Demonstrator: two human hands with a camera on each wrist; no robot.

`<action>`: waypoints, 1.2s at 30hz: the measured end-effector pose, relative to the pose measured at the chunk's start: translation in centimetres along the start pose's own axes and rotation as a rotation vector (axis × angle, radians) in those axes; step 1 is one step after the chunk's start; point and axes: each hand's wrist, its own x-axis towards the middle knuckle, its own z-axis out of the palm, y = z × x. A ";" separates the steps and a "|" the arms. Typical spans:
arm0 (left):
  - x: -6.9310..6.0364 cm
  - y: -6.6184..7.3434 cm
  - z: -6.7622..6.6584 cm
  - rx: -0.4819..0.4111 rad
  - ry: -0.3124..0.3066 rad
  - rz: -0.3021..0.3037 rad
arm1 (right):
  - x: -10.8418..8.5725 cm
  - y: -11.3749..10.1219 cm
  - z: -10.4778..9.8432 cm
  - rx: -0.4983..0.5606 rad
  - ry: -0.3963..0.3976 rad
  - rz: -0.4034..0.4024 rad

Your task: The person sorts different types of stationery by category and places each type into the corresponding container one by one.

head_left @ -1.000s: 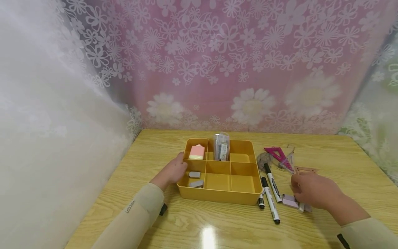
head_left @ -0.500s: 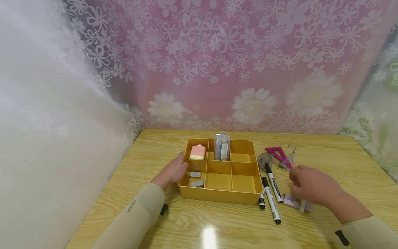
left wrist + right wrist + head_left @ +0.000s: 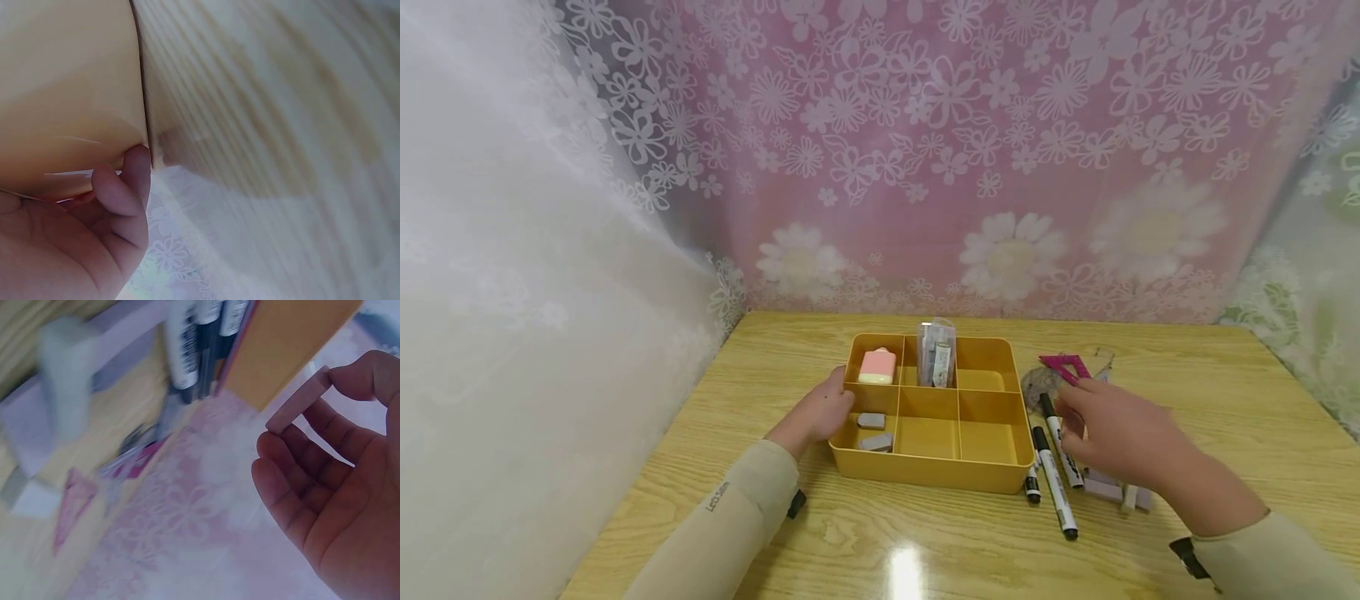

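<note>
In the head view a yellow box with compartments [image 3: 934,475] stands mid-table. My left hand [image 3: 822,408] grips its left wall; the left wrist view shows curled fingers [image 3: 122,194] against the yellow side. My right hand [image 3: 1123,433] is raised over the table, right of the box. In the right wrist view it pinches a small pinkish-purple eraser [image 3: 300,400] between thumb and fingers; the head view hides this eraser. Two grey erasers [image 3: 874,442] lie in the front left compartment. A pink-and-cream bottle-shaped item [image 3: 877,367] and a clear pack [image 3: 936,357] occupy back compartments.
Right of the box lie black-capped white markers [image 3: 1055,483], a magenta set square [image 3: 1064,364] and clear drawing tools [image 3: 1037,385]. More purple erasers [image 3: 1102,490] and a small whitish piece [image 3: 1129,498] lie below my right hand. A flowered curtain [image 3: 880,167] hangs behind the table.
My right hand first stays near the erasers, then rises and moves left toward the box, now over the markers. The left hand keeps its place on the box.
</note>
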 end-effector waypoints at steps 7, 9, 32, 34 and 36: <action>0.0 0.1 0.1 0.014 0.001 -0.001 | 1.3 -3.2 -0.6 0.013 0.057 -0.080; 0.0 0.1 0.1 0.008 0.002 -0.001 | 1.8 -4.2 -0.6 0.031 0.056 -0.088; 0.0 0.2 0.1 0.003 0.010 -0.001 | 7.3 -14.1 2.2 0.124 0.127 -0.311; 0.0 0.2 0.0 0.006 0.010 0.002 | 7.7 -14.7 2.3 0.125 0.128 -0.321; 0.0 0.1 0.0 0.009 0.013 0.010 | 8.0 -15.2 2.4 0.128 0.134 -0.338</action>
